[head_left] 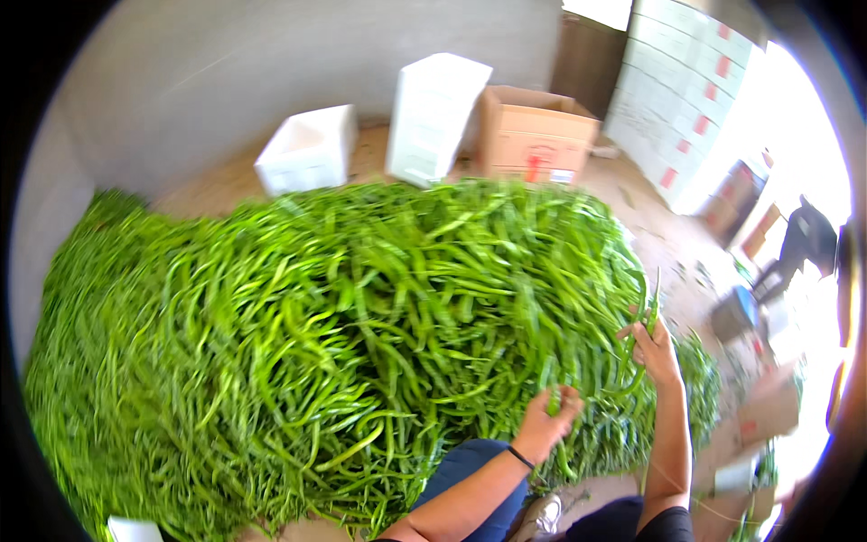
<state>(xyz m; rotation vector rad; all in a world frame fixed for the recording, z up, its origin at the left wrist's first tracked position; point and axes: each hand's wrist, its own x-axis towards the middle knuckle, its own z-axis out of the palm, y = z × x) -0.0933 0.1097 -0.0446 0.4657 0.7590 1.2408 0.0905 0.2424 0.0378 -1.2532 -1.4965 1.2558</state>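
A large heap of long green chili peppers spreads in front of me. My right hand, at the heap's right side, has its fingers closed around a few green chili peppers that point upward. Lower and nearer to me, my left hand curls its fingers above the near right part of the heap. A short green pepper shows between the thumb and fingers, a little blurred. A dark band circles my left wrist.
Behind the heap stand a white foam box, a tall white foam box and an open cardboard box. White boxes are stacked at the far right. A blue bucket and a cardboard piece are on the right.
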